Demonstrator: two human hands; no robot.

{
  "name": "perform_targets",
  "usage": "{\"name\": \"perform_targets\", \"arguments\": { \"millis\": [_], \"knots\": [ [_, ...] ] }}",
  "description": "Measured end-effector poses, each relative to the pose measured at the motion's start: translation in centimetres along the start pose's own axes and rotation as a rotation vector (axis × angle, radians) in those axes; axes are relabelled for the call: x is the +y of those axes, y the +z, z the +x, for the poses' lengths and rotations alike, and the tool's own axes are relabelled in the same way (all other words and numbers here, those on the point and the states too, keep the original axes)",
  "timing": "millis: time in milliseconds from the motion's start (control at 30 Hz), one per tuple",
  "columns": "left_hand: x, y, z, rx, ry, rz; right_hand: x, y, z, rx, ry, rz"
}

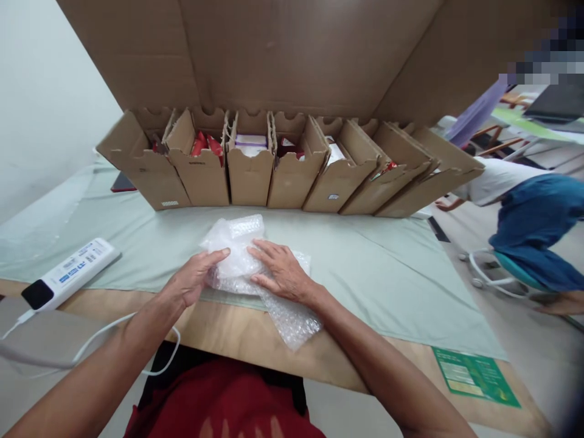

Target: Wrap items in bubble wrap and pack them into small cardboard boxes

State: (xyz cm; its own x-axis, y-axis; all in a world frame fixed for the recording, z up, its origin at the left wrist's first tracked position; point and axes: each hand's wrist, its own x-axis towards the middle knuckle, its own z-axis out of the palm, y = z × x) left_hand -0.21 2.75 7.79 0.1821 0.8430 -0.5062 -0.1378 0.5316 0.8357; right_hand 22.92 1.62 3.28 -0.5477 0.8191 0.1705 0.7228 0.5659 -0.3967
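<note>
A crumpled bundle of clear bubble wrap [239,249] lies on the pale green cloth near the table's front edge. One loose flap of it hangs over the wooden strip toward me. My left hand [196,277] grips the bundle's left side, thumb on top and the other fingers mostly hidden. Laid across the right part of the wrap is my right hand [285,271], its fingers spread and pressing on the plastic. Whether anything is inside the bundle, I cannot tell.
Several open cardboard bins [249,176] with packets line the back under a large cardboard panel [292,55]. A white power strip [75,267] with a cable lies left. At right are a green printed card [474,374] and a seated person [533,213].
</note>
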Motion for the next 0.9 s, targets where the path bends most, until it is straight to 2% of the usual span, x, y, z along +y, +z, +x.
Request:
{"name": "perform_targets", "arguments": {
  "millis": [100, 167, 267, 333, 400, 467, 533, 600, 733, 900],
  "knots": [
    [0.4, 0.3, -0.4, -0.064, 0.057, -0.06, 0.2, 0.0, -0.3, 0.031, 0.027, 0.052],
    [-0.2, 0.4, -1.3, -0.13, 0.084, -0.182, 0.3, -0.1, -0.4, 0.042, 0.059, 0.107],
    [-2.4, 1.4, -2.6, -0.204, 0.192, -0.355, 0.5, -0.2, -0.6, 0.053, 0.104, 0.178],
    [-4.3, 2.8, -3.2, -0.205, 0.291, -0.372, 0.4, -0.2, -0.6, 0.063, 0.116, 0.189],
    [-5.7, 4.4, -3.2, -0.129, 0.332, -0.314, 0.3, -0.1, -0.5, 0.078, 0.105, 0.169],
    [-6.3, 6.0, -2.6, 0.022, 0.342, -0.267, 0.1, 0.1, -0.5, 0.103, 0.072, 0.141],
    [-6.1, 7.1, -1.6, 0.156, 0.352, -0.274, -0.1, 0.3, -0.6, 0.133, 0.031, 0.135],
    [-5.5, 7.6, -0.7, 0.227, 0.371, -0.306, -0.3, 0.4, -0.7, 0.151, -0.003, 0.154],
    [-4.9, 7.1, 0.1, 0.303, 0.4, -0.34, -1.5, 0.4, -0.6, 0.138, -0.041, 0.167],
    [-3.9, 4.8, -0.5, 0.389, 0.455, -0.353, -5.7, -1.3, 0.7, 0.111, -0.065, 0.059]
  ]
}}
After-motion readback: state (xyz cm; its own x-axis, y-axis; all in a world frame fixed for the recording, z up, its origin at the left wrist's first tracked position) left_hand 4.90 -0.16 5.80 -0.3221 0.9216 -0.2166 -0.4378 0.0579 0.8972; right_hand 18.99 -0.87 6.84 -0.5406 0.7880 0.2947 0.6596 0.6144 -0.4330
